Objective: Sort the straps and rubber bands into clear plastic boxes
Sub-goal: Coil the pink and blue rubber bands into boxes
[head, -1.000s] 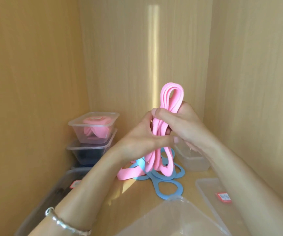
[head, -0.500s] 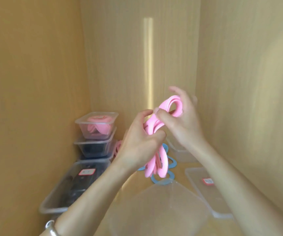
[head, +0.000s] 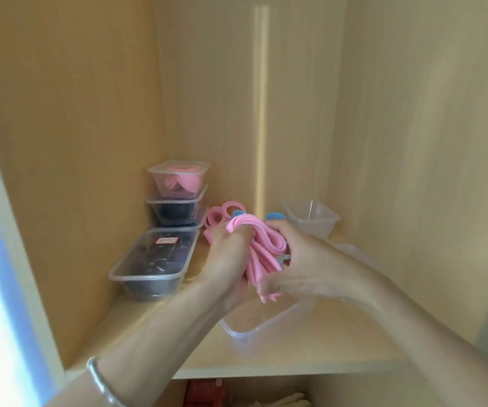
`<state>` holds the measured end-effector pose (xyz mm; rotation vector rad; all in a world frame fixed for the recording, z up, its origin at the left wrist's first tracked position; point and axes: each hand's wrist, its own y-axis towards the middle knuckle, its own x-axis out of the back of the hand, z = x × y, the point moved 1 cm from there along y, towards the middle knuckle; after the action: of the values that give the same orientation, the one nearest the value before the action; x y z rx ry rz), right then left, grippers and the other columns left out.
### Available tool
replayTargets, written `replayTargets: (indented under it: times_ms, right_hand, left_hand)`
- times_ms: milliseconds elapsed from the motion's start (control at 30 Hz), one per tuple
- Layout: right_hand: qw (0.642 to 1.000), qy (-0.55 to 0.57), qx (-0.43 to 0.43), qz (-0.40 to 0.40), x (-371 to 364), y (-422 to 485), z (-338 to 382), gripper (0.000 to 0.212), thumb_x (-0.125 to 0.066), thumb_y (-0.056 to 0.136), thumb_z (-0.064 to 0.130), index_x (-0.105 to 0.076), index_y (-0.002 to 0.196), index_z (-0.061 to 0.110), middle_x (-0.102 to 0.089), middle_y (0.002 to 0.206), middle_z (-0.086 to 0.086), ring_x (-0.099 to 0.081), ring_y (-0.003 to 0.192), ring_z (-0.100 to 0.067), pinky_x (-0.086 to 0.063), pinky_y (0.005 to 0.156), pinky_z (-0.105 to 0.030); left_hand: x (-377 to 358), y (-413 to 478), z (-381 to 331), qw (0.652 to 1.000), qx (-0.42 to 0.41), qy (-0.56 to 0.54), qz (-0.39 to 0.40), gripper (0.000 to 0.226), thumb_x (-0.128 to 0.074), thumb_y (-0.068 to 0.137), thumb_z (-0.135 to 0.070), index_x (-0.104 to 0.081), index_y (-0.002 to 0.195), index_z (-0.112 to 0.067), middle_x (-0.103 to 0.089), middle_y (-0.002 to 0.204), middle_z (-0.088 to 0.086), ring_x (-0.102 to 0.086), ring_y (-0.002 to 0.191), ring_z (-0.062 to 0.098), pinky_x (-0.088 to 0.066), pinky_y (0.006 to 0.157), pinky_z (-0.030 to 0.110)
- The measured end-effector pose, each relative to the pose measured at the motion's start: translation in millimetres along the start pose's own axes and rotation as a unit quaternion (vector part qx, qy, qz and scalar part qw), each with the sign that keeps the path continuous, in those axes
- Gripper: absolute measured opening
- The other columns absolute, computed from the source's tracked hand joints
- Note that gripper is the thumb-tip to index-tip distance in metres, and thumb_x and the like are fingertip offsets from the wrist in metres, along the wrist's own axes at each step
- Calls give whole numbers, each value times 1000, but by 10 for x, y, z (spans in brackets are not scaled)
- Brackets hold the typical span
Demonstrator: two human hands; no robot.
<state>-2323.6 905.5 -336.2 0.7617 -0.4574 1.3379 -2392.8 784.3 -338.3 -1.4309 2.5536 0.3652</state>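
A folded bundle of pink rubber band [head: 262, 254] is held between both my hands just above an open clear plastic box [head: 254, 333] at the front of the shelf. My left hand [head: 226, 257] grips the bundle's upper loop. My right hand [head: 298, 265] wraps around its right side, fingers curled on it. More pink bands [head: 220, 217] and blue bands [head: 275, 216] lie on the shelf behind my hands, partly hidden.
On the left, a stack of lidded boxes: pink bands in the top one [head: 179, 180], dark items below [head: 175, 210], and a long box [head: 154, 262] of black straps in front. An empty clear box [head: 310, 218] stands at the back right. Wooden walls enclose the shelf.
Both hands have come down with the pink bundle, from chest height to just above the front clear box. The view has pulled back, showing the shelf's front edge.
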Motion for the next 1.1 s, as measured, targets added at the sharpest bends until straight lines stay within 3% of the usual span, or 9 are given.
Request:
replayTargets:
  times_ms: [200, 400, 500, 567, 633, 700, 833, 1000, 1100]
  right_hand:
    - [1000, -7, -7, -26, -74, 38, 58, 61, -76, 60, 37, -50, 115, 39, -69, 88, 11, -68, 78, -9, -57, 79, -42]
    - [995, -45, 15, -82, -96, -1, 36, 44, -65, 66, 35, -55, 109, 38, -67, 88, 7, -63, 78, -15, -53, 72, -37]
    - [990, -90, 33, -100, 8, -38, -21, 50, -68, 69, 24, -58, 118, 31, -64, 84, 9, -56, 71, -8, -50, 69, -35]
    - [985, -138, 39, -99, 61, -69, -45, 53, -68, 73, 20, -57, 122, 33, -65, 85, 12, -56, 72, -3, -49, 69, -31]
    - [977, -192, 43, -85, 62, -69, -23, 54, -66, 75, 23, -55, 125, 39, -64, 88, 13, -57, 75, -4, -50, 71, -31]
    - [972, -225, 49, -42, 5, -32, -5, 54, -64, 77, 26, -51, 127, 41, -59, 81, 17, -54, 72, -2, -46, 68, -28]
    - [961, -273, 39, 39, -18, 89, -39, 48, -67, 79, 40, -47, 123, 43, -56, 83, 20, -52, 74, 2, -41, 63, -25]
    - [969, -210, 4, 133, 46, 199, -92, 50, -78, 76, 28, -52, 119, 34, -67, 108, 21, -60, 101, -4, -48, 92, -33]
    - [975, -169, -11, 146, 62, 213, -126, 46, -78, 77, 21, -56, 117, 28, -67, 112, 16, -61, 107, -6, -47, 97, -34]
  left_hand:
    - [21, -20, 18, 997, 54, -49, -19, 39, -33, 89, -2, -55, 120, 9, -66, 105, 30, -67, 88, 39, -56, 64, 40]
    - [75, -120, -20, 997, 41, -11, 58, 36, -36, 85, 0, -71, 76, -1, -68, 82, 19, -64, 73, 26, -48, 78, 43]
    - [195, -229, -39, 990, 39, 101, 91, 24, -52, 84, -26, -66, 102, -18, -68, 102, -3, -58, 94, 11, -36, 87, 33]
    - [318, -245, -44, 955, -23, 283, 80, 58, -57, 76, -52, -53, 130, -29, -56, 130, -13, -49, 120, 5, -32, 103, 33]
    - [375, -243, -80, 891, -131, 432, 41, 57, -51, 90, -53, -43, 141, -29, -48, 136, -15, -44, 125, 4, -33, 104, 24]
    - [396, -187, -58, 873, -160, 458, 56, 46, -41, 98, -42, -42, 141, -25, -50, 129, -14, -45, 118, 3, -35, 91, 14]
    - [443, 15, 103, 808, -161, 543, 160, 39, -39, 100, -39, -47, 135, -22, -54, 131, -4, -46, 122, 11, -34, 103, 28]
    - [437, 140, 10, 783, -97, 546, 280, 13, -56, 94, -41, -55, 107, -40, -61, 104, -24, -56, 100, -4, -43, 90, 22]
    - [423, 219, -29, 745, -76, 572, 335, 29, -67, 88, -36, -52, 112, -38, -58, 108, -26, -53, 102, -7, -40, 91, 16]
